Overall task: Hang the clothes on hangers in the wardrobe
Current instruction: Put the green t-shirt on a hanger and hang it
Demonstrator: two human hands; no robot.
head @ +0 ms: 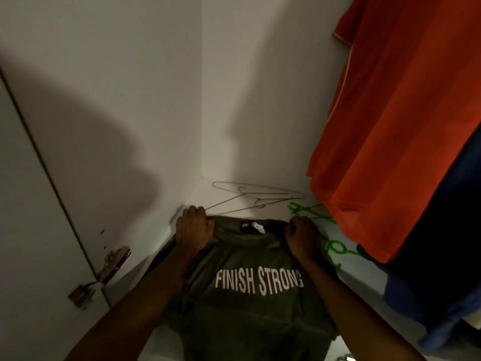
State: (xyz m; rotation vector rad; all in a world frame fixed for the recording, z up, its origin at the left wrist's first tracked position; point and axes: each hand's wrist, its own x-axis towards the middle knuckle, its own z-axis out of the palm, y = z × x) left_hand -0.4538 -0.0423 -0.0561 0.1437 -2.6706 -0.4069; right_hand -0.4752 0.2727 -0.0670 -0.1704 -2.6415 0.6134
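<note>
Head view: grey shirt (250, 295) lies spread flat on wardrobe floor (364, 287), collar toward 12 o'clock, "FINISH STRONG" print up. Left hand (192, 230) grips left shoulder seam, fingers curled over fabric; right hand (303, 237) pinches right shoulder, dim light, grip likely.

Step judged: squaring shirt before hanger goes in.

Next: free one hand, reach wire hangers (257, 196) at 12 o'clock or green hanger (335, 247) at 3 o'clock, thread through neck.

Orange garment (395, 121) hangs at 2 o'clock.
</note>
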